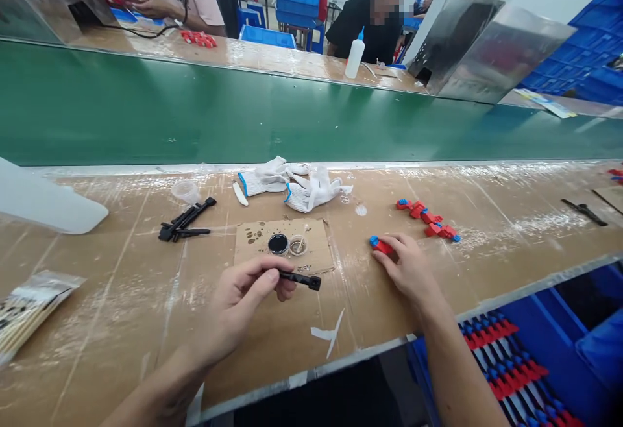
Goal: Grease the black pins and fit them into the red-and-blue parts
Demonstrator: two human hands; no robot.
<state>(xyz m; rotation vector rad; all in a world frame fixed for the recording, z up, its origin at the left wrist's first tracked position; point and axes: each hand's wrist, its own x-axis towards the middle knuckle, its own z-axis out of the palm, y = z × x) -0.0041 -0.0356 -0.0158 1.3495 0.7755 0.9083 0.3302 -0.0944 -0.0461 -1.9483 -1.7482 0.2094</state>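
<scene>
My left hand (253, 294) pinches a black plastic rod (302, 278), its squared end pointing right over the table. On the right, my right hand (403, 265) has its thumb and fingers around a small red and blue plastic part (382, 245) at the table surface. Between and beyond my hands lies a piece of cardboard (318, 239) with dark spots. It carries a small round cup of black liquid (278, 243) and a clear cup (298, 245) with a thin stick in it. Several more red and blue parts (429, 218) lie in a row past my right hand.
Black rods (185, 222) are piled at left, near white gloves (311, 190). A bag of sticks (32, 310) lies front left. A green conveyor belt (219, 112) crosses behind. A blue crate (549, 329) with finished-looking parts stands below right. Other people sit across.
</scene>
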